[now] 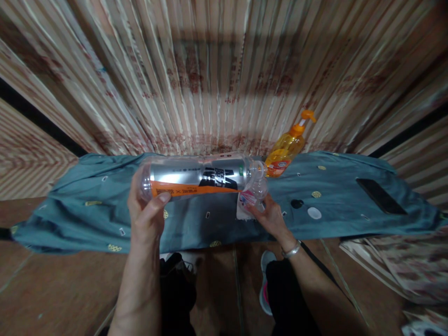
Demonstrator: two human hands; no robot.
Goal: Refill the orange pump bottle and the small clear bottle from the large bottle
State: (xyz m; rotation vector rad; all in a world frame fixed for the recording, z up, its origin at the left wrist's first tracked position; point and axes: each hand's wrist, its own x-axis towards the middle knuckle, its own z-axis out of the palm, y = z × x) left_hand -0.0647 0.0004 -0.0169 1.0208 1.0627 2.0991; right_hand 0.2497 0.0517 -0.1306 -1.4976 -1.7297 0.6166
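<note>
My left hand (149, 210) is closed round the base end of a large clear plastic bottle (196, 175) with a silver, black and orange label. The bottle lies nearly level above the cloth, its neck pointing right. My right hand (268, 212) grips a small clear plastic bottle (258, 189) close to that neck; whether the two mouths touch I cannot tell. Below the small bottle, beside my right fingers, shows a white and pink piece (243, 205), its kind unclear. Just beyond the necks stands an orange pump bottle (285, 149) of yellow liquid.
A teal patterned cloth (94, 228) covers the narrow table. On its right lie a dark phone-like slab (381, 196), a white disc (314, 213) and a dark round spot (297, 204). Striped, printed sheeting (217, 84) rises behind. A printed bag (395, 266) is at lower right.
</note>
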